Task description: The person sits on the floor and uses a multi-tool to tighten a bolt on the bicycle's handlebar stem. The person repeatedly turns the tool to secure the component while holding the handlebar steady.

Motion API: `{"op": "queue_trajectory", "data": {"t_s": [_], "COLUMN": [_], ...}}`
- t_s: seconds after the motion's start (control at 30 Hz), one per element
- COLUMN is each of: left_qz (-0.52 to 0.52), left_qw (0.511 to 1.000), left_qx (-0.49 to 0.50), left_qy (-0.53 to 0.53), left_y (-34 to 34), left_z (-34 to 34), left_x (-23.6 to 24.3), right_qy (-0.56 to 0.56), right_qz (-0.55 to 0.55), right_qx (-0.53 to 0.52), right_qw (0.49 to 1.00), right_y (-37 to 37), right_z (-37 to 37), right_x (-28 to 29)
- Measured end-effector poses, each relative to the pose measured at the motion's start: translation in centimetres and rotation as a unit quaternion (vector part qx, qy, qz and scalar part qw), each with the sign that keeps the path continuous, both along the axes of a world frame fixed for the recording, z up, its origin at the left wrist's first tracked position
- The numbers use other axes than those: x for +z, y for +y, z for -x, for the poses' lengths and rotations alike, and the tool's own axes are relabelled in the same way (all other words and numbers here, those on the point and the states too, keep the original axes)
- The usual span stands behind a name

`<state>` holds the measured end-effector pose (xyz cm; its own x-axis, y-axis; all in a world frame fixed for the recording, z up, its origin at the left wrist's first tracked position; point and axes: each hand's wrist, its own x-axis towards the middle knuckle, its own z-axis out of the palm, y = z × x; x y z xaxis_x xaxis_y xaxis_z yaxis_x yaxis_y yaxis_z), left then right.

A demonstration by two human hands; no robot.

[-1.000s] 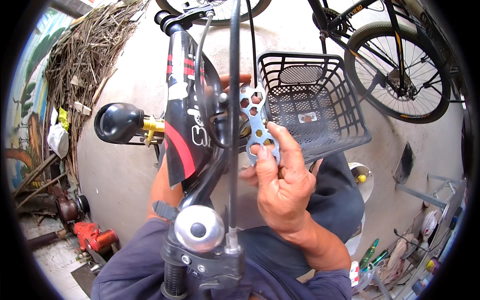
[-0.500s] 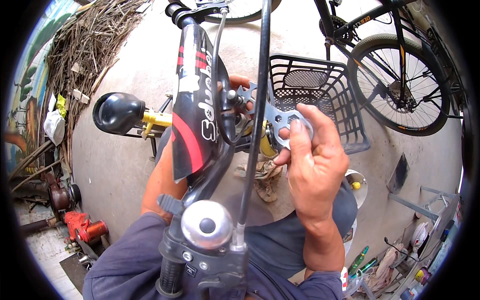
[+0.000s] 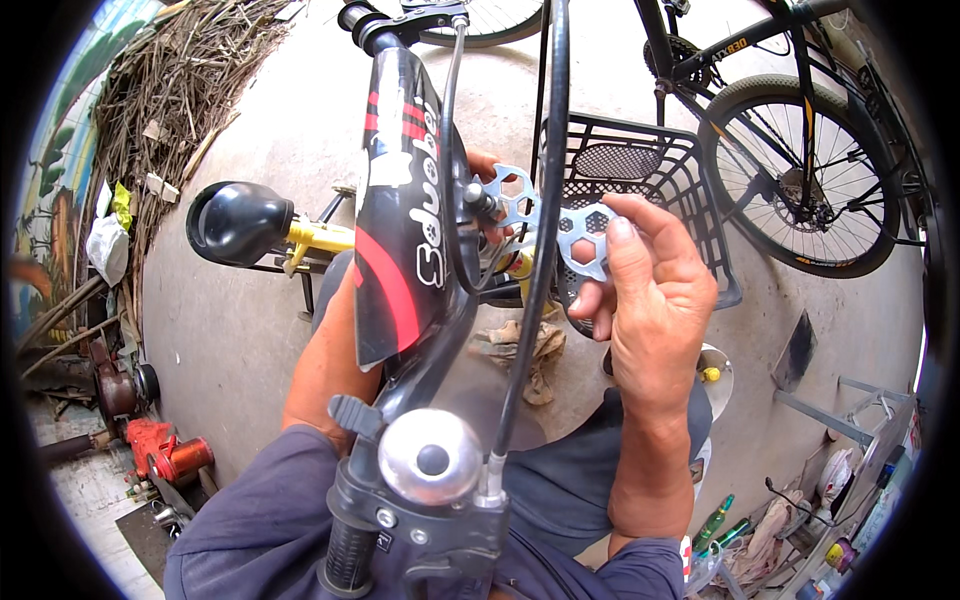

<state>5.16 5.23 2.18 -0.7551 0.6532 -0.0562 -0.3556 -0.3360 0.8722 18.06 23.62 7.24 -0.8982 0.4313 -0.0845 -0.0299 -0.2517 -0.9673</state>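
Note:
A flat silver multi-hole wrench (image 3: 583, 243) is pinched between the thumb and fingers of my right hand (image 3: 660, 290). Its far end lies beside a bolt (image 3: 482, 200) near the handlebar's centre; I cannot tell whether it sits on the bolt. A black cable crosses in front of the wrench. My left hand (image 3: 484, 163) reaches behind the black plate with red stripes (image 3: 395, 220), and only some fingertips show near the wrench's far end. What those fingers grip is hidden. Closest to me is the handlebar (image 3: 350, 550) with a silver bell (image 3: 430, 456).
A black basket (image 3: 722, 255) and another bicycle (image 3: 800, 180) stand to the right. The small bicycle's black saddle (image 3: 238, 222) points left on a yellow frame. A crumpled cloth (image 3: 530, 360) lies on the floor. Red tools (image 3: 165, 450) and sticks (image 3: 190, 90) are at left.
My right hand has moved slightly right and up, and the wrench has swung to a more level angle. The handlebar, bell and plate have shifted a little to the right.

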Motion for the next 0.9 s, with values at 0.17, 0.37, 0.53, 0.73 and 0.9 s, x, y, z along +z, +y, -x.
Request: {"op": "queue_trajectory", "data": {"t_s": [0.17, 0.37, 0.53, 0.73, 0.9], "left_qz": [0.006, 0.013, 0.017, 0.023, 0.025], "left_qw": [1.0, 1.0, 1.0, 0.999, 0.999], "left_qx": [0.004, 0.012, 0.018, 0.028, 0.036], "left_qy": [-0.001, 0.0, -0.002, -0.007, -0.013], "left_y": [0.1, 0.1, 0.1, 0.1, 0.2], "left_z": [-0.2, -0.2, -0.2, -0.3, -0.1], "left_x": [-0.1, 0.0, -0.3, -0.5, -0.6], "right_qy": [-0.011, 0.007, 0.004, 0.027, 0.044], "right_qz": [0.026, 0.037, 0.015, 0.01, -0.104], "right_qx": [0.011, 0.016, 0.038, 0.031, -0.008], "right_qw": [1.0, 0.999, 0.999, 0.999, 0.994], "right_y": [0.1, 0.6, 0.2, -1.0, -0.6], "right_z": [0.4, 1.6, 0.8, -0.5, -0.4], "right_x": [0.8, 0.7, 1.8, 1.5, 0.5]}}
